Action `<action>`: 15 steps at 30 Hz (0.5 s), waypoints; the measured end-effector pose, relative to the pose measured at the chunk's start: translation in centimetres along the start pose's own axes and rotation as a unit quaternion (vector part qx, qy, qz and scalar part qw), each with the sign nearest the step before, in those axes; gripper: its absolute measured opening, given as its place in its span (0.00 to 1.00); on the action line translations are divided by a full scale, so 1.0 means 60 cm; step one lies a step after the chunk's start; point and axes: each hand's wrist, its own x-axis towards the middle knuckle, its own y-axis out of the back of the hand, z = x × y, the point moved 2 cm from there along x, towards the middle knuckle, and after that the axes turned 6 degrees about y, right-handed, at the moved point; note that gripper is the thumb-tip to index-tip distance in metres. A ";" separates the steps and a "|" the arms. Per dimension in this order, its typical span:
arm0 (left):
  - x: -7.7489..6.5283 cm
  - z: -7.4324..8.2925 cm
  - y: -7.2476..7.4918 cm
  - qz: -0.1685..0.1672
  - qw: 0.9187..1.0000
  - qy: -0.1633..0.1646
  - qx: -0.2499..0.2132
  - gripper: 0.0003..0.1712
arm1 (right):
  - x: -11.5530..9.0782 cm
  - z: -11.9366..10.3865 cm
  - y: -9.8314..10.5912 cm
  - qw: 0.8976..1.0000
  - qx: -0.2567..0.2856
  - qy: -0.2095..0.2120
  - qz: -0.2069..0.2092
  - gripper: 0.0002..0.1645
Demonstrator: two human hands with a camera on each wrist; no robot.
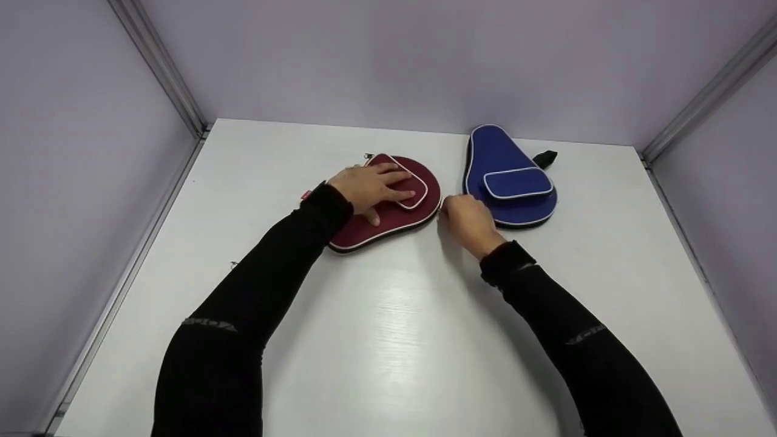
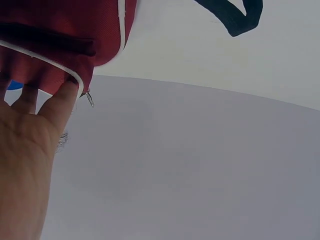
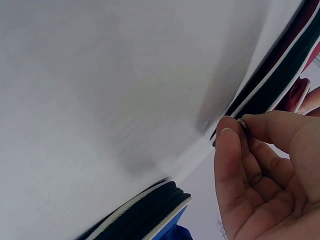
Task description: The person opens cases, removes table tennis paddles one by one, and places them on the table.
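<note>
A dark red paddle-shaped zip case [image 1: 358, 233] with white piping and a raised front pocket lies on the white table. Spread fingers of my left hand [image 1: 370, 185] rest on its pocket; the left wrist view shows the fingertips at the pocket's piped edge [image 2: 55, 62]. My right hand [image 1: 470, 221] is at the case's right end, thumb and forefinger pinching a small metal zipper pull [image 3: 243, 125] at its dark side band [image 3: 270, 82]. Most of the pull is hidden by the fingertips. Just right of this hand lies a blue case [image 1: 501, 152] of the same shape.
The blue case has its own front pocket [image 1: 519, 184] and a black strap [image 1: 545, 159] sticking out at its right. The white table [image 1: 388, 340] meets pale panel walls [image 1: 425, 60] at the back and sides. A small red tag [image 1: 306, 195] shows beside the left wrist.
</note>
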 end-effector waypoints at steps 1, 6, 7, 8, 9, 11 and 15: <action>0.000 0.000 0.000 0.001 1.000 0.000 -0.004 0.56 | -0.007 -0.012 0.013 1.000 0.004 0.001 -0.004 0.13; 0.000 0.001 0.001 0.005 1.000 0.003 -0.014 0.56 | -0.030 -0.049 0.042 0.999 0.027 0.024 0.001 0.13; 0.000 0.001 0.001 0.006 1.000 0.004 -0.012 0.56 | -0.034 -0.056 0.048 0.999 0.028 0.029 0.006 0.14; 0.000 0.001 0.002 0.006 1.000 0.005 -0.009 0.56 | -0.035 -0.056 0.045 0.999 0.024 0.034 0.009 0.14; -0.001 0.001 0.002 0.007 1.000 0.005 -0.007 0.56 | -0.039 -0.068 0.055 0.999 0.020 0.036 0.008 0.14; 0.000 0.002 0.002 0.010 1.000 0.006 -0.002 0.56 | -0.044 -0.078 0.061 0.999 0.014 0.043 0.009 0.15; -0.001 0.004 0.003 0.015 1.000 0.006 -0.006 0.56 | -0.052 -0.098 0.068 0.999 -0.001 0.046 0.008 0.13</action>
